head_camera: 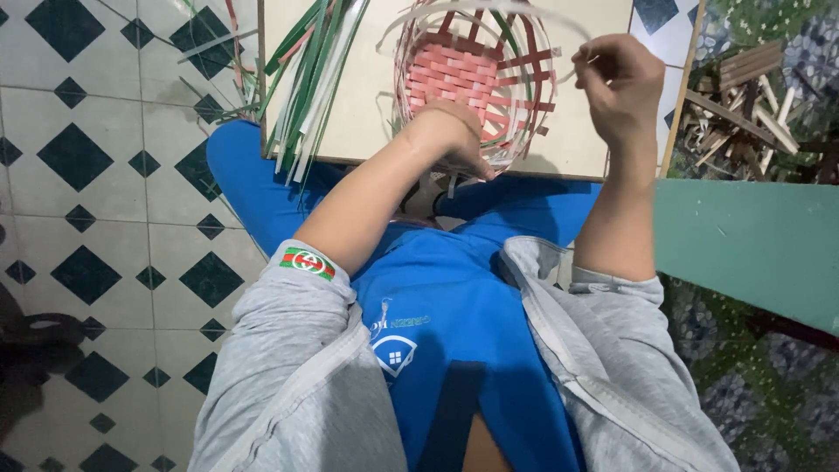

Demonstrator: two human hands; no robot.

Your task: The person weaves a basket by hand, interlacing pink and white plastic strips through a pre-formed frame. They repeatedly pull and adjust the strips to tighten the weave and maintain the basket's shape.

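Weaving now: left hand [454, 135] grips the half-woven pink-and-red strip basket [476, 74], right hand [616, 83] fingers pinch a pale strip [489, 10], needing tucking next

The person is wearing a light grey quilted zip-up jacket [288, 376], hanging open down the front, with a pale zipper track running along the edge toward five o'clock. Both sleeves are sitting pushed up above the elbows, leaving the forearms bare. The left sleeve cuff is carrying a small striped band of green, red and green [307, 262] with a small emblem, lying at about nine o'clock from the chest. Under the jacket the person is wearing a bright blue top [454, 323] showing a white house-shaped emblem [394, 354] at the chest. Bright blue trousers [253, 183] are covering the legs toward twelve o'clock.
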